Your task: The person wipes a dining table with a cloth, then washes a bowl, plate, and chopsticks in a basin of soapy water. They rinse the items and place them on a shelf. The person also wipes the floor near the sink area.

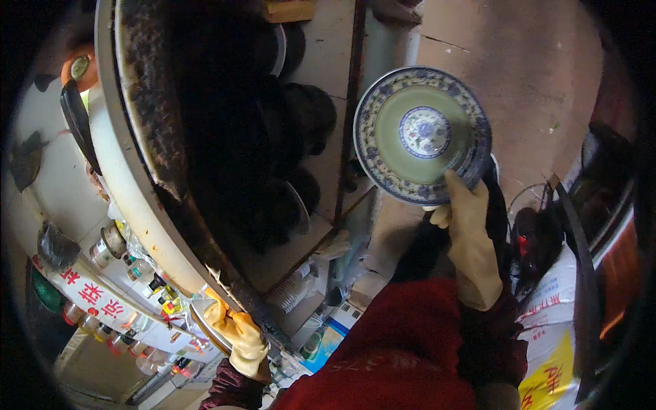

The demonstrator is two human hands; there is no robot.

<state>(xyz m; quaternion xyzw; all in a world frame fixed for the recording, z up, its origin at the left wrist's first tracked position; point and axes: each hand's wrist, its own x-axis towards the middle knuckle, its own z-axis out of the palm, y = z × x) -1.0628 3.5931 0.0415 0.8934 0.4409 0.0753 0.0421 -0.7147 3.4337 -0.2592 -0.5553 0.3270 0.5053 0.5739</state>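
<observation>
My right hand [471, 239], in a pale rubber glove, grips the lower right rim of a round plate [390, 137]. The thumb lies on its face and the fingers go beneath. The plate has a greenish face, a blue patterned border and a flowered medallion in the middle. At the lower left, my left hand [244, 338] wears a yellow rubber glove with the fingers curled at the edge of a pale counter [123, 137]. Beside those fingers shows a thin curved rim [205, 326]; what it belongs to is hard to make out.
Dark round pots or bowls [307, 119] stand on a shadowed tiled shelf. Bottles and jars [140, 270] line the left side. White sacks [550, 294] and a dark bin-like thing [608, 198] are at the right. Brown cardboard [519, 89] covers the floor beyond the plate.
</observation>
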